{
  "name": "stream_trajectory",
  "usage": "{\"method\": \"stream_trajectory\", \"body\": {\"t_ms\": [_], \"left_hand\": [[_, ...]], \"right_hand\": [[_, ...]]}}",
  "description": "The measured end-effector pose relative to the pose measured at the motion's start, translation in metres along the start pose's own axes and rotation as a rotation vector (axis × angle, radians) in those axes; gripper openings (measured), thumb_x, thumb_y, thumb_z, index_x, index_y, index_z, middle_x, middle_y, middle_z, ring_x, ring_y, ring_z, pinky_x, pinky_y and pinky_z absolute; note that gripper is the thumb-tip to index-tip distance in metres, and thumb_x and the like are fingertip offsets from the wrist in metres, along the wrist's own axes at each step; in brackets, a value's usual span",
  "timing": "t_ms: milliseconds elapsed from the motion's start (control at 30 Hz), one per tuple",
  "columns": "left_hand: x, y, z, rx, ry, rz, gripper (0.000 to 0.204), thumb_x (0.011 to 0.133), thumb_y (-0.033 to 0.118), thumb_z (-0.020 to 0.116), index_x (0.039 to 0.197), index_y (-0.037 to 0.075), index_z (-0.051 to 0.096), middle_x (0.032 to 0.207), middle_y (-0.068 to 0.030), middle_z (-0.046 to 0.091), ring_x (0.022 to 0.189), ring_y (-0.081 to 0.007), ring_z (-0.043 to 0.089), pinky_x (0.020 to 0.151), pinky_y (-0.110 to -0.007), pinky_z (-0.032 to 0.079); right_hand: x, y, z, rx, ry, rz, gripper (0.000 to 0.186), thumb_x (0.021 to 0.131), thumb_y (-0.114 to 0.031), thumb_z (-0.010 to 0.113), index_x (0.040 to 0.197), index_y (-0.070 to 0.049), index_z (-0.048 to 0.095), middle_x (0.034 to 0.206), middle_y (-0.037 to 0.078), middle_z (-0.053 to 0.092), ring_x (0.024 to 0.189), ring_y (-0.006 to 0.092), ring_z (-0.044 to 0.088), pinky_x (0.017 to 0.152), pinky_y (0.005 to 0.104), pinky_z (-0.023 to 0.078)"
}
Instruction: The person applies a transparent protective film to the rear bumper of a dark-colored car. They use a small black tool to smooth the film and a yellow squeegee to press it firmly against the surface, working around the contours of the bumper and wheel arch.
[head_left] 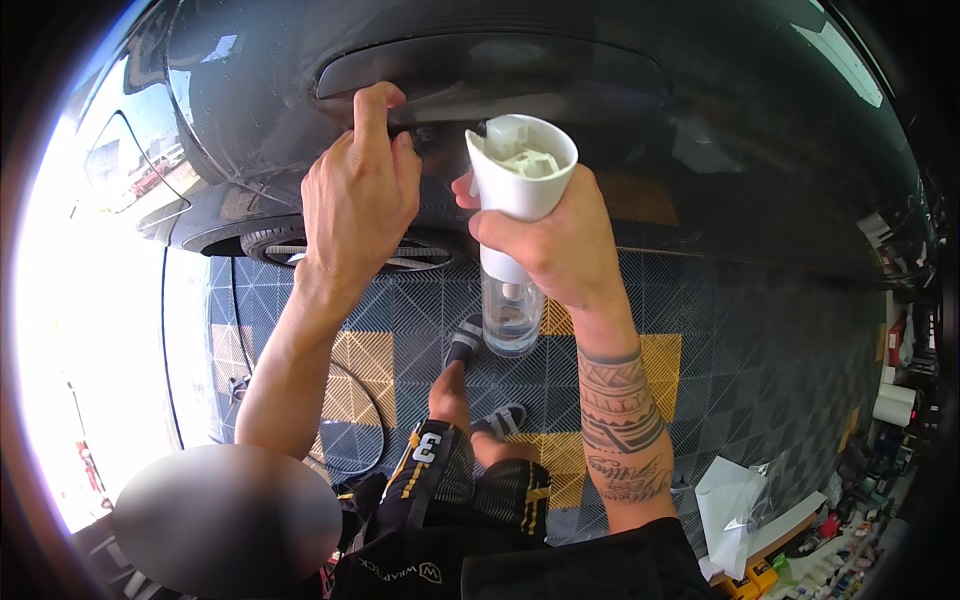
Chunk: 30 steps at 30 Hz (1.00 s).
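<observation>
A person's right hand [545, 240] was wrapped around the white head of a spray bottle [512, 240] at the centre of the frame, fingers closed on its neck. The bottle's clear lower body hung below the fist, and whether it held any liquid could not be told. The left hand [358, 195], just left of the bottle, pressed curled fingers against the door handle [480, 75] of a dark car [700, 130] filling the upper frame, gripping nothing loose. Below lay a grey and yellow tiled floor [760, 330], with a white bag [730, 510] at lower right.
</observation>
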<state>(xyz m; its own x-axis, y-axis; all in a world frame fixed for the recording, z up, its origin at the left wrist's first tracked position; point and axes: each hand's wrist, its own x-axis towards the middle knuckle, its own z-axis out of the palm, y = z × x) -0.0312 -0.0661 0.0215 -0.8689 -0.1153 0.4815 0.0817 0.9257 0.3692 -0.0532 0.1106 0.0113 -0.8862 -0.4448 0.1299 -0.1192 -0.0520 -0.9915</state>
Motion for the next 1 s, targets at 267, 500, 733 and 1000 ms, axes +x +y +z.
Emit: {"method": "stream_trajectory", "body": {"t_ms": [267, 500, 733, 1000], "left_hand": [[-0.008, -0.006, 0.004, -0.045, 0.1, 0.105, 0.031, 0.085, 0.004, 0.059, 0.115, 0.007, 0.053, 0.08, -0.011, 0.067, 0.072, -0.0284, 0.065, 0.066, -0.04, 0.05], [-0.009, -0.005, 0.007, -0.042, 0.096, 0.132, 0.036, 0.082, 0.002, 0.06, 0.117, 0.007, 0.053, 0.078, -0.008, 0.064, 0.069, -0.0256, 0.062, 0.065, -0.039, 0.045], [-0.038, -0.007, 0.02, 0.099, 0.013, 0.467, 0.067, 0.08, 0.007, 0.064, 0.143, 0.013, 0.043, 0.133, -0.0151, 0.052, 0.126, -0.0323, 0.048, 0.103, -0.049, 0.039], [-0.026, 0.007, 0.051, 0.265, 0.099, 0.295, 0.083, 0.077, 0.013, 0.067, 0.151, 0.013, 0.029, 0.15, -0.018, 0.03, 0.143, -0.0388, 0.026, 0.115, -0.061, 0.019]], "right_hand": [[0.022, -0.019, 0.014, -0.001, 0.028, 0.134, 0.022, 0.065, -0.005, 0.067, 0.085, 0.004, 0.068, 0.076, 0.009, 0.069, 0.067, 0.0153, 0.065, 0.062, 0.028, 0.05], [0.019, -0.015, 0.009, 0.028, 0.11, 0.078, 0.02, 0.064, -0.01, 0.067, 0.079, 0.003, 0.064, 0.066, 0.009, 0.065, 0.06, 0.0162, 0.063, 0.057, 0.0307, 0.049], [-0.091, 0.028, -0.025, 0.023, 0.086, 0.239, 0.046, 0.073, 0.0, 0.071, 0.117, 0.006, 0.058, 0.107, 0.017, 0.069, 0.101, 0.0214, 0.066, 0.089, 0.0332, 0.052], [-0.261, 0.251, -0.043, -0.34, 0.651, 0.517, 0.028, 0.073, -0.009, 0.077, 0.095, 0.005, 0.067, 0.081, 0.011, 0.071, 0.07, 0.0201, 0.068, 0.064, 0.0355, 0.053]]}}
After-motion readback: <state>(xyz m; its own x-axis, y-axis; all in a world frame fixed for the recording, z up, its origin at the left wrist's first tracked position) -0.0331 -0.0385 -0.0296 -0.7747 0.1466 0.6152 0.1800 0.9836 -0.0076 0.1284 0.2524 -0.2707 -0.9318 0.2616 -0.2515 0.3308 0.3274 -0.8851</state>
